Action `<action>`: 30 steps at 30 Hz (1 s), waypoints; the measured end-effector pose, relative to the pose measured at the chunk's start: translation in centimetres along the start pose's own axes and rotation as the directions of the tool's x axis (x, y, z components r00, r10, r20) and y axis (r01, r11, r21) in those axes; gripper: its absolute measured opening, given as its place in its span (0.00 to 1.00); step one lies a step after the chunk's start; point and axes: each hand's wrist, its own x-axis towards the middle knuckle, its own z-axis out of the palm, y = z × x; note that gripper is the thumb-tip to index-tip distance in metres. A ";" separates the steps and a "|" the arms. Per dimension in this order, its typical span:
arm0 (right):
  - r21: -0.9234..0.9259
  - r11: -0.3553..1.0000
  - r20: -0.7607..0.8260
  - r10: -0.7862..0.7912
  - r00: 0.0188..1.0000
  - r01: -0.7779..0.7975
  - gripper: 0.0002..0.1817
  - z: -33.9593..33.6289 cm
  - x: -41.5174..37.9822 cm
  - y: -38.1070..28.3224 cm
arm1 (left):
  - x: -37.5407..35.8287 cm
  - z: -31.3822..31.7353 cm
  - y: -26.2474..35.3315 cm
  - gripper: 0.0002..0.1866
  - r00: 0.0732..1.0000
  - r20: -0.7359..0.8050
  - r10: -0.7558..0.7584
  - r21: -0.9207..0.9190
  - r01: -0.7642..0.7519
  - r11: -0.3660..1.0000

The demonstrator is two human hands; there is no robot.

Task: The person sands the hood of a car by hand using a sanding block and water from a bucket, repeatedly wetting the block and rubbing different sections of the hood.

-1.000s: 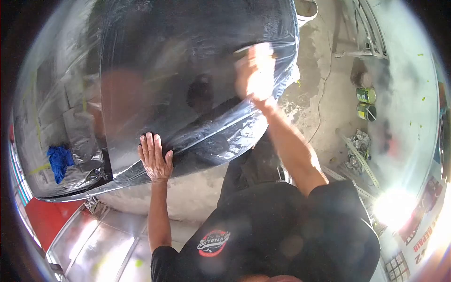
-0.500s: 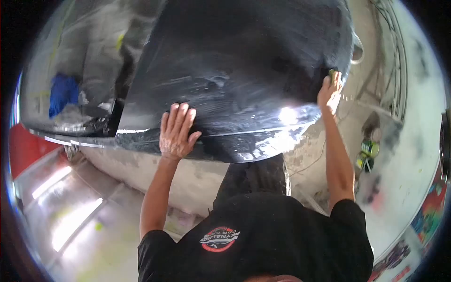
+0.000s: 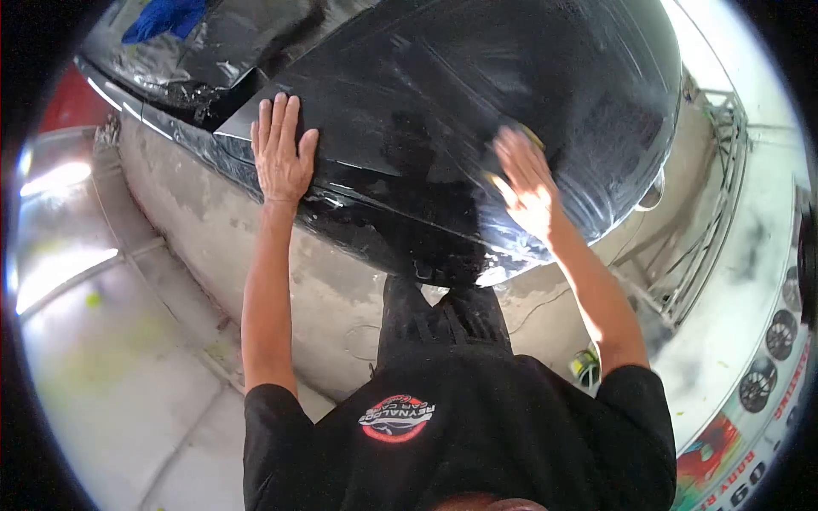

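My left hand (image 3: 283,163) lies flat, fingers stretched out, on the black car hood (image 3: 375,119) close to its side edge. It holds nothing. On the hood's right part, my right hand (image 3: 530,180) presses a small pad with yellow edges (image 3: 534,139) against the surface. Most of that pad is hidden under the palm, and the hand is slightly blurred. Cloudy, wet-looking streaks run across the hood around it. Bright light reflects off the hood's near edge.
A blue cloth (image 3: 166,19) lies at the upper left on the car, beyond the hood's edge. A metal frame (image 3: 711,213) stands to the right. A green-labelled container (image 3: 585,366) is on the floor near my right arm.
My right hand has moved with the pad from the hood's far right edge inward to the left. The view has turned, and my left hand still rests near the hood's side edge.
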 end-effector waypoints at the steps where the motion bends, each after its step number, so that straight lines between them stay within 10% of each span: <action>1: 0.029 0.999 0.008 0.030 1.000 -0.030 0.28 -0.8 -4.7 1.8 | 0.1 0.0 0.1 0.32 1.000 -0.001 -0.020 0.011 0.020 1.000; 5: -0.049 0.999 0.129 -0.003 0.992 0.009 0.32 -1.8 -8.2 4.0 | 0.3 -0.2 1.1 0.32 0.998 0.013 -0.060 0.028 0.060 0.998; 13: -0.086 0.945 -0.118 -0.325 0.938 0.317 0.29 7.4 20.8 -2.7 | 0.1 -0.2 0.8 0.32 0.998 -0.026 -0.057 0.024 0.058 0.998; 23: 0.037 0.967 0.158 -0.254 0.954 0.251 0.41 1.1 1.5 2.4 | 0.1 0.1 0.7 0.33 0.997 -0.024 -0.070 0.048 0.071 0.996; 30: 0.061 0.946 -0.037 -0.316 0.948 0.317 0.34 7.5 21.4 -6.1 | 0.1 -0.5 0.8 0.32 0.993 0.035 -0.116 0.018 0.115 0.993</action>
